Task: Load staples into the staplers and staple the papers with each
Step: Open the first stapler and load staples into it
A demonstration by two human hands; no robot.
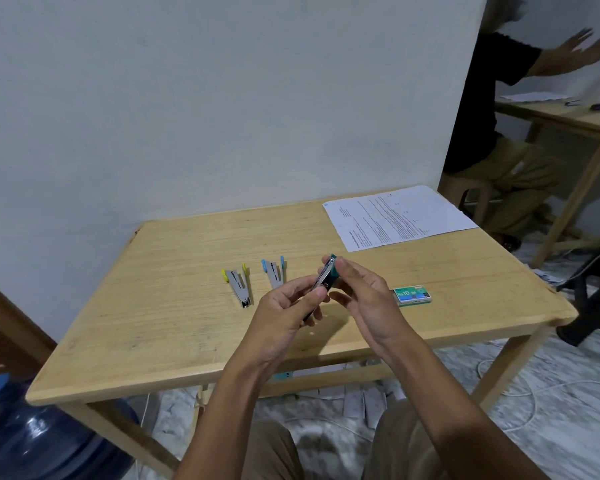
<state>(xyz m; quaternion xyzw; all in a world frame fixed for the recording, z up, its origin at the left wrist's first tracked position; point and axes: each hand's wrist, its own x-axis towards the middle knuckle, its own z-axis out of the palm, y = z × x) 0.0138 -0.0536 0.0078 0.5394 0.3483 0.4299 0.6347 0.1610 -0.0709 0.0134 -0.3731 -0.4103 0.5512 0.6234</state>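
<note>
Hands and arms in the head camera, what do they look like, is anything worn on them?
The left hand and right hand are bare: no gloves, rings or watch show. The left forearm and right forearm are uncovered, with no sleeve in view. Below, tan trousers cover the knees.

A bare makeshift workroom: white wall [187,98], wooden table [153,323], second table [568,121] upper right, water jug [32,441] lower left, loose cables [520,393].
</note>
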